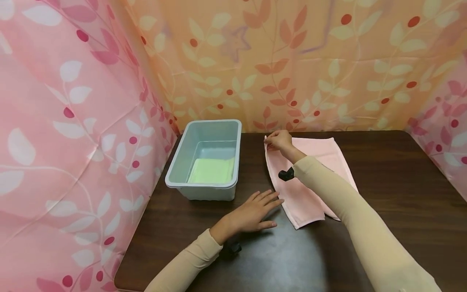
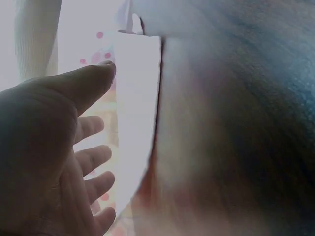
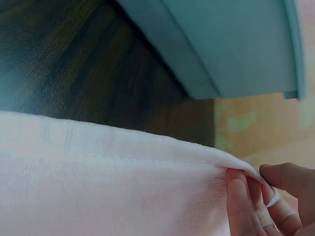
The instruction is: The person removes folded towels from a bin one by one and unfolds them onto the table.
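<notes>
The fingers [image 3: 246, 206] of the right hand [image 1: 279, 140] are curled and pinch the far left corner of a pink towel [image 1: 310, 182], its soft napped cloth lifted into a small peak at a stitched hem. The towel lies folded into a long strip on the table [image 1: 401, 194], running from the far edge toward the person, its near end in two uneven layers. The left hand [image 1: 251, 213] rests flat on the table with straight, spread fingers [image 2: 91, 160] whose tips reach the towel's near left edge; it holds nothing. Left of the towel and just beyond the left hand stands a rectangular bin [image 1: 204, 160] of pale blue-grey plastic with a rounded rim, holding a flat folded green cloth [image 1: 211, 170]. The table is dark, glossy wood grain.
</notes>
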`<state>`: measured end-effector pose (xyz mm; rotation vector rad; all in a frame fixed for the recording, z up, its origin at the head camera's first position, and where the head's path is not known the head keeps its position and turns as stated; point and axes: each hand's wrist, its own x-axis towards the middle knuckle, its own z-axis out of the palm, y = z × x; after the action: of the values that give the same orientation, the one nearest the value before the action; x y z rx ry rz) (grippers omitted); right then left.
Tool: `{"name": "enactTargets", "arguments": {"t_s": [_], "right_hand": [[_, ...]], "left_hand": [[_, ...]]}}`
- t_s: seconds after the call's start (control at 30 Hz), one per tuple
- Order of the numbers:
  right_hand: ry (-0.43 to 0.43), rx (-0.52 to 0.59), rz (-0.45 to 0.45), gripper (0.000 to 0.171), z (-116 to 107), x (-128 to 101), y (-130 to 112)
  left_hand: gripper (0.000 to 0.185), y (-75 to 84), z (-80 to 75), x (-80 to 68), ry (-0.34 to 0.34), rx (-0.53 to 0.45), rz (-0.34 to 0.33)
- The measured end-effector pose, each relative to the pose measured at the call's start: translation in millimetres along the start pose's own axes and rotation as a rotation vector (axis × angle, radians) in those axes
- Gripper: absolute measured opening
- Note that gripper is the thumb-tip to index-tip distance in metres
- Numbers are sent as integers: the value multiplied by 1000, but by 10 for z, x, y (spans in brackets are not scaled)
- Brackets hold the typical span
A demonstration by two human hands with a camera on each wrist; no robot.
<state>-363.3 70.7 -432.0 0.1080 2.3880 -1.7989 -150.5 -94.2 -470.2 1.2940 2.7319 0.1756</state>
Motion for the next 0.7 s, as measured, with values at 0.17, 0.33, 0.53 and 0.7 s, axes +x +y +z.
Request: {"name": "enactTargets", "arguments": {"t_s": [0.17, 0.33, 0.53, 0.7], "right_hand": [[25, -68, -2, 17, 197, 95, 136], [82, -238, -53, 15, 333, 148, 228], [124, -445, -131, 17, 422, 134, 273], [108, -520, -121, 20, 490, 189, 286]], "left_hand": [[71, -31, 50, -13, -5, 8, 11], [71, -44, 81, -16, -14, 21, 9], [71, -55, 119, -8, -41, 10, 6], [71, -63, 111, -21, -56, -2, -9]]}}
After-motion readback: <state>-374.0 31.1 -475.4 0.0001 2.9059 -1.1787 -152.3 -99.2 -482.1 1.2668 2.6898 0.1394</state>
